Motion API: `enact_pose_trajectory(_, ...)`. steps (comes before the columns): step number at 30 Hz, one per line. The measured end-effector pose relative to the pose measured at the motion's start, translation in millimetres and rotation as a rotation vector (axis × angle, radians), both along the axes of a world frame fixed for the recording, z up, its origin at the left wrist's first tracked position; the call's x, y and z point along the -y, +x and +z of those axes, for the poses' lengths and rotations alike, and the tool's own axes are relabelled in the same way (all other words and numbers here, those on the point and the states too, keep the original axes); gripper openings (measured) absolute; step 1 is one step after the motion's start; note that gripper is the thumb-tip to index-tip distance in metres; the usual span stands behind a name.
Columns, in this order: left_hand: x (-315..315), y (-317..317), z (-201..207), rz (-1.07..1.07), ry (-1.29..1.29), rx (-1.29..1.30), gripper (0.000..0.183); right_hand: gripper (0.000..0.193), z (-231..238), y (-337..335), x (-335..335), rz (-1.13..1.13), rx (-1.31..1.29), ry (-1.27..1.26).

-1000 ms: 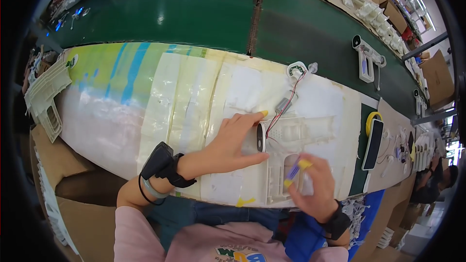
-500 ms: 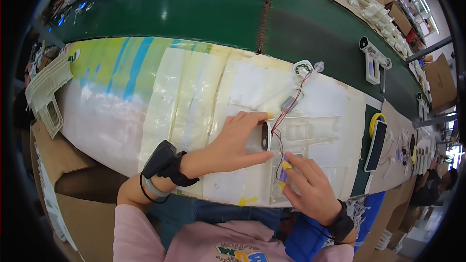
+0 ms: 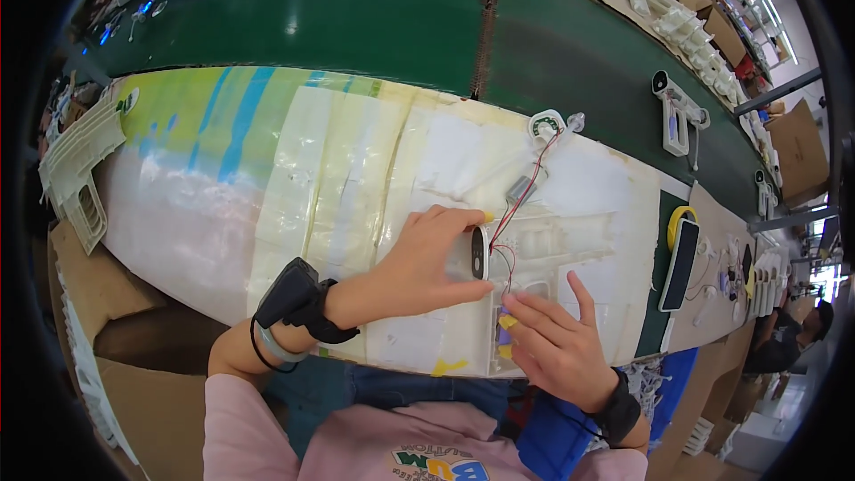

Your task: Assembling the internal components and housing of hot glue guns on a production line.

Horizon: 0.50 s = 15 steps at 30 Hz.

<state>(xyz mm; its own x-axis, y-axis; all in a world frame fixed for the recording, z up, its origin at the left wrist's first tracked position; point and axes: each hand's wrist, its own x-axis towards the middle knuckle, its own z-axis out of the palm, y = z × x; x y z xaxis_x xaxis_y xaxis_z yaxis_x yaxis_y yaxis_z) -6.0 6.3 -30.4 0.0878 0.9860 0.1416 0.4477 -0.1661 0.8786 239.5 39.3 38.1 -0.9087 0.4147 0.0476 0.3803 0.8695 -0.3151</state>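
Note:
A white plastic housing [image 3: 552, 240] lies on the covered worktop, its dark oval end piece [image 3: 479, 254] toward my left hand [image 3: 423, 263]. Thumb and forefinger of that hand straddle this end and hold it. My right hand [image 3: 561, 343], with yellow wraps on its fingertips, presses a small purple cylinder like a battery [image 3: 503, 336] into the near part of the housing. One right finger sticks up away from it. Red and dark wires [image 3: 527, 198] run from the housing past a grey cylindrical motor [image 3: 520, 188] to a round white part with a green board [image 3: 546, 126].
A phone [image 3: 679, 265] and a yellow tape ring [image 3: 680, 221] lie at the right. Beyond is a green conveyor belt [image 3: 374, 18] carrying another white assembly [image 3: 677, 116]. White shells [image 3: 85, 165] stack at the left, above a cardboard box [image 3: 151, 383]. Another person [image 3: 784, 338] is far right.
My right hand has moved slightly left and one of its fingers has lifted. The purple cylinder shows less beneath the fingers. My left hand stays on the housing's end; the view has shifted slightly.

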Motion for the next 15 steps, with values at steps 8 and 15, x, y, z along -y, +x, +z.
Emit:
enact_pose_trajectory(8, 3.5, 3.5, -2.1, 0.039, 0.041, -0.007, 0.071, 0.031, -5.4, 5.1, -2.3, -0.001, -0.042, -0.138)
enact_pose_trajectory(15, 2.4, 4.6, -4.7, 0.05, 0.048, -0.013, 0.071, 0.033, -7.7, 4.7, 6.4, -0.042, 0.016, -0.092)
